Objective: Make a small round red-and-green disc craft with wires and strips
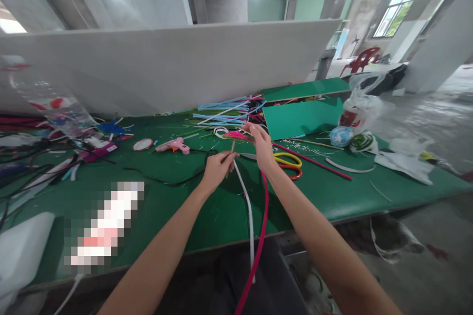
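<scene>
My left hand is closed in a pinch on the lower end of a thin wooden stick. Above it, my right hand pinches a flat pink piece at the stick's top. A long white strip and a long pink strip hang down from my hands over the near edge of the green table. Both hands are held just above the table's middle.
A pink glue gun lies left of my hands, its black cord trailing across the table. Yellow and red loops and a red rod lie to the right. Behind are coloured strips, a green box and plastic bags.
</scene>
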A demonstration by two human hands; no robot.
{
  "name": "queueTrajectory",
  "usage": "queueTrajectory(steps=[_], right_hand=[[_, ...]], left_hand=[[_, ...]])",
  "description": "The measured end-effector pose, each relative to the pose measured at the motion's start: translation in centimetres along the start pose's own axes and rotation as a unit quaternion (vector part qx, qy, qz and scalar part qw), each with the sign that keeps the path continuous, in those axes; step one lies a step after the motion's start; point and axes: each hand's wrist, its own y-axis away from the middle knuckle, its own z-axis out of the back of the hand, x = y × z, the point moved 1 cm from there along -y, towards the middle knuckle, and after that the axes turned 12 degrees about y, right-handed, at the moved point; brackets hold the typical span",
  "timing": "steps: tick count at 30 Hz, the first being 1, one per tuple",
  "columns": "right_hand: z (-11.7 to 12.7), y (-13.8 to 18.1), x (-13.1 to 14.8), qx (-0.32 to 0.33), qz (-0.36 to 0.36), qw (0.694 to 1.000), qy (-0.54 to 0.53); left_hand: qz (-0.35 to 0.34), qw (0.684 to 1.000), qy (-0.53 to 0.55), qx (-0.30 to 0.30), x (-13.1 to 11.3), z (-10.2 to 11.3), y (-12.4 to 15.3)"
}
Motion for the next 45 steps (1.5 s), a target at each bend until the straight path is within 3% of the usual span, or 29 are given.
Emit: queueTrajectory(steps=[2,5,11,24,29,35,39,42,45], right_hand=[[0.3,0.0,0.4,0.01,0.005,1.0,0.011],[0.3,0.1,0.5,0.067,-0.05,0.996,-0.017],[-0.1,0.4,0.0,0.127,-0.064,0.989,0.033],[-1.5,1.2,-0.8,0.035,-0.057,0.997,-0.028],[-1.4,1.1,-0.8,0.031,-0.066,0.996,-0.045],[-0.6,0.2,-1.3,0.005,-0.153,0.983,-0.102],[-0.4,0.0,-1.4,0.034,-0.22,0.967,-0.126],[-0.2,0.0,-1.0,0.055,-0.189,0.972,-0.13],[0.1,0.0,-0.3,0.101,-0.095,0.986,-0.091]], left_hand=[[-0.007,0.999,-0.041,0.033,0.0,-0.3,0.2],[-0.036,0.992,-0.108,0.062,-0.1,-0.5,0.3],[-0.062,0.985,-0.143,0.069,0.2,-0.6,0.4],[-0.052,0.99,-0.124,0.039,0.3,-1.3,0.5],[-0.052,0.99,-0.124,0.035,0.4,-1.2,0.4],[-0.004,0.999,-0.048,0.003,0.5,-0.9,0.3],[0.039,0.999,0.025,0.007,0.8,-0.8,0.1],[0.063,0.994,0.082,0.04,0.9,-0.9,0.1],[0.074,0.986,0.128,0.082,0.9,-1.0,0.3]])
